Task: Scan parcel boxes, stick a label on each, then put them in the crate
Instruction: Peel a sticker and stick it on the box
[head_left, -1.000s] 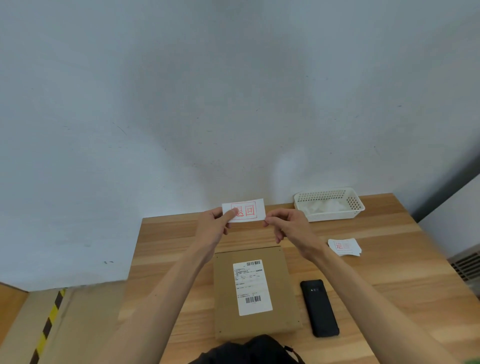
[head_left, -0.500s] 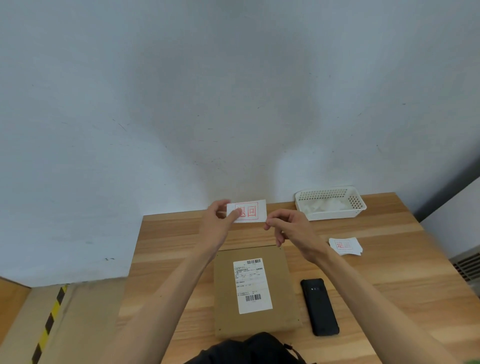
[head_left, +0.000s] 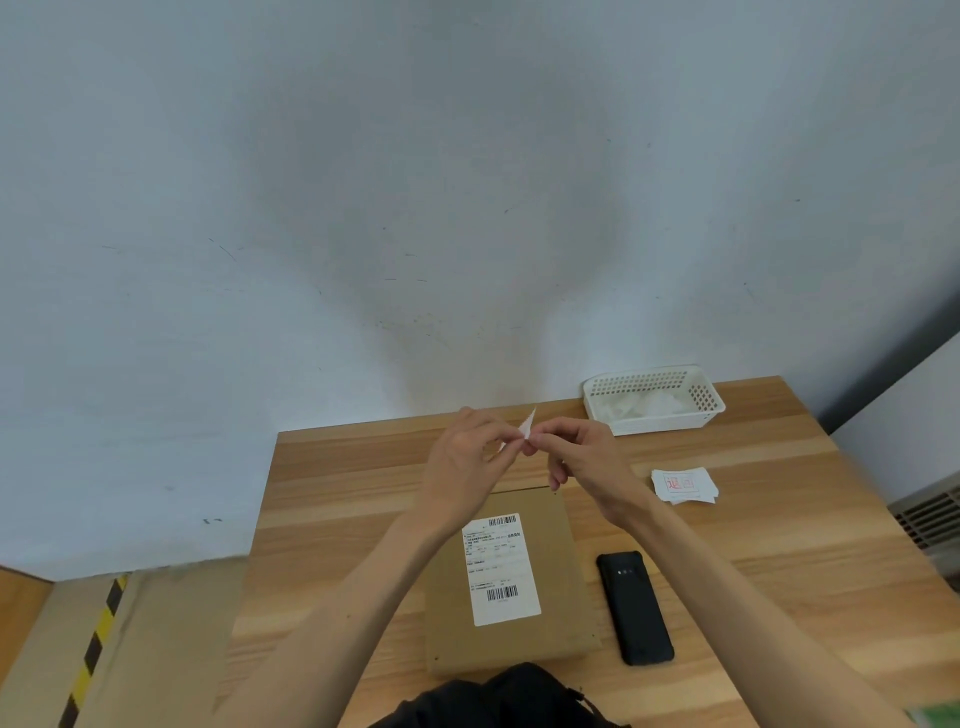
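Both my hands pinch one small label (head_left: 527, 430) above the counter (head_left: 753, 545), left grip (head_left: 467, 460) and right grip (head_left: 582, 457) clamped on it; the parcel box (head_left: 506, 587) lies flat below them, scanner (head_left: 635, 608) just beside it.

Both hands (head_left: 524, 457) pinch a label (head_left: 527, 429) above the box (head_left: 558, 545).

Label (head_left: 527, 429): small white slip, seen nearly edge-on, pinched between left hand (head_left: 464, 464) and right hand (head_left: 583, 460). Parcel box (head_left: 506, 582): flat brown cardboard, white barcoded shipping sticker on top, lying just below both hands. Spare label stack (head_left: 683, 485): right of right hand.
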